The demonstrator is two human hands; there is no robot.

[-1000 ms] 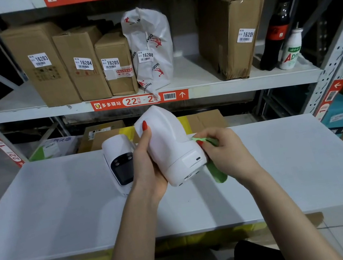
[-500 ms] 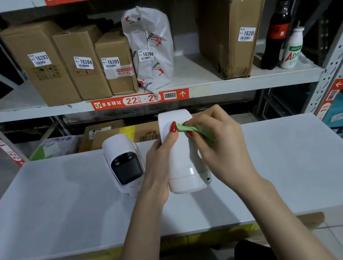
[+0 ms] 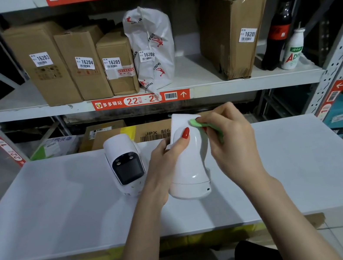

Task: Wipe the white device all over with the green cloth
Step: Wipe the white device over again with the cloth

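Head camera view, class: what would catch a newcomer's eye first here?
At the centre, over the white table, the left hand grips a white device while the right hand presses a green cloth against its top. A second device with a dark screen stands just left of it.

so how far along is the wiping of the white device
Mid-wipe. The left hand grips the white device, upright on the table. The right hand presses the green cloth on its top edge. What is already clean cannot be told. The lower body and base are not under the cloth now, so they may remain.
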